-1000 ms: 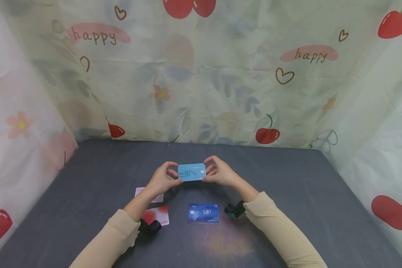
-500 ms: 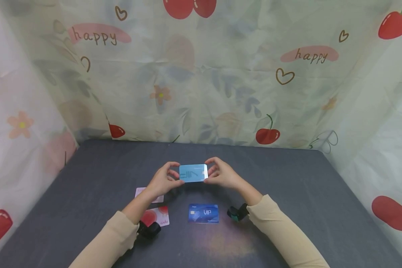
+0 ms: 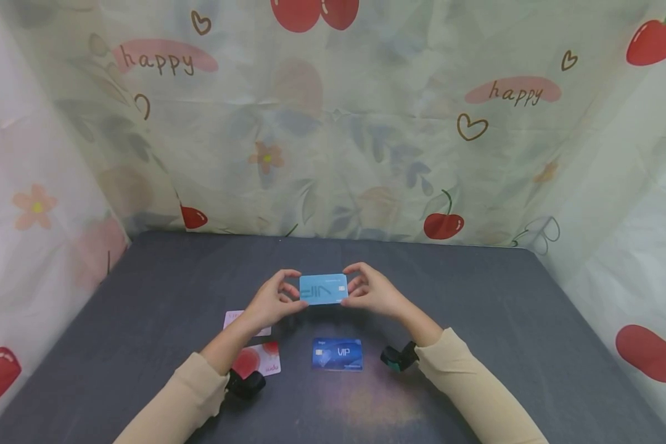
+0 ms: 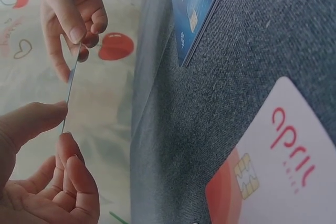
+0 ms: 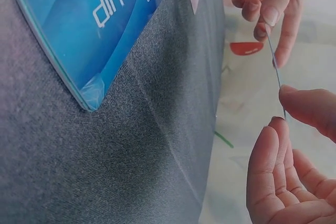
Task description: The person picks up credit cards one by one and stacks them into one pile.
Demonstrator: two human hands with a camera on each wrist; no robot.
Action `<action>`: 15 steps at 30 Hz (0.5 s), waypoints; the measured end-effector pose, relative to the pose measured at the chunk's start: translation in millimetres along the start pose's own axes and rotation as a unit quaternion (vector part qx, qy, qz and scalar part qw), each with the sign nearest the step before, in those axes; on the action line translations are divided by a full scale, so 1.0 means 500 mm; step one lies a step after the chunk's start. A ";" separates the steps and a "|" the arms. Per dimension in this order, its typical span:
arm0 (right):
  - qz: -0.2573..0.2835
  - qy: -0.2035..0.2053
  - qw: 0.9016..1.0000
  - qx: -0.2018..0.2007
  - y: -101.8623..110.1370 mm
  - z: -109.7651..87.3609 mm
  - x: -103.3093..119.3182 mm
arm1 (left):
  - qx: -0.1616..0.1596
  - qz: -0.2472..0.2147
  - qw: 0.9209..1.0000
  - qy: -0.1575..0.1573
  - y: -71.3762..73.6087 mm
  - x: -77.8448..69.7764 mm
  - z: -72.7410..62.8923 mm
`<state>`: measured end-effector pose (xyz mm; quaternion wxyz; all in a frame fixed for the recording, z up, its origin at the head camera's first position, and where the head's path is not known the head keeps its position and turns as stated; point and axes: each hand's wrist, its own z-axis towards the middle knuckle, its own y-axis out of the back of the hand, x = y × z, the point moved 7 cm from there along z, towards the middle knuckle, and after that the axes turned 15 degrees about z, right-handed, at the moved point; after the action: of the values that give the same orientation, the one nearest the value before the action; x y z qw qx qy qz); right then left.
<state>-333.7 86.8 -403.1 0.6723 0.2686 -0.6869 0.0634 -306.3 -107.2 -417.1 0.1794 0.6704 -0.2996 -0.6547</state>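
Light-blue rectangular plastic card (image 3: 323,289) is hovering between tabletop (image 3: 477,290) side edges, left hand (image 3: 269,300) and right hand (image 3: 377,292) pinching it, not yet placed.

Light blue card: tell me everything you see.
The light blue card is a thin rectangle, apparently plastic, with large darker lettering at its left, seemingly upside down in the head view, and a small pale chip near its right edge. The left hand pinches its left end, the right hand its right end. They hold it clear above the dark table, face to the head camera, edge-on in both wrist views.
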 end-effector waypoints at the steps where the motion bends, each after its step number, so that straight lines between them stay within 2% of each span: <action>1: 0.001 -0.001 1.000 0.000 0.000 -0.001 -0.001 | 0.001 0.000 1.000 -0.001 0.000 -0.001 -0.001; 15: 0.008 0.006 1.000 0.004 0.005 -0.021 0.001 | 0.006 0.004 1.000 -0.015 -0.008 -0.006 -0.008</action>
<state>-325.7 93.5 -401.1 0.6750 0.2652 -0.6846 0.0732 -301.6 -103.0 -417.0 0.1736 0.6601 -0.3086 -0.6625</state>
